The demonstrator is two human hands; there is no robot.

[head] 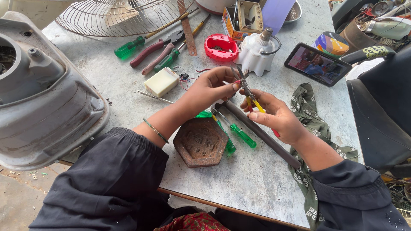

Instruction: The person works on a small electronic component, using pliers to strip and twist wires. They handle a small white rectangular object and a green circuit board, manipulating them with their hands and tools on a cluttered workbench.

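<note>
Fingers (229,85) of left hand (209,87) pinched on thin red wire (236,81), centre of frame. Just right, right hand (276,115) clenched round yellow-handled pliers (248,92), tips at the wire. Below, rusty hexagonal weight (200,142), green screwdrivers (237,132), long grey bar (261,133). Far right, phone (317,64).

Single head-worn view, looking steeply down and forward over grey worktable (257,179). Close range: left hand (212,87) and right hand (274,115) near centre, sleeves at near edge, fan grille (115,17) at far left edge. No second view.
</note>
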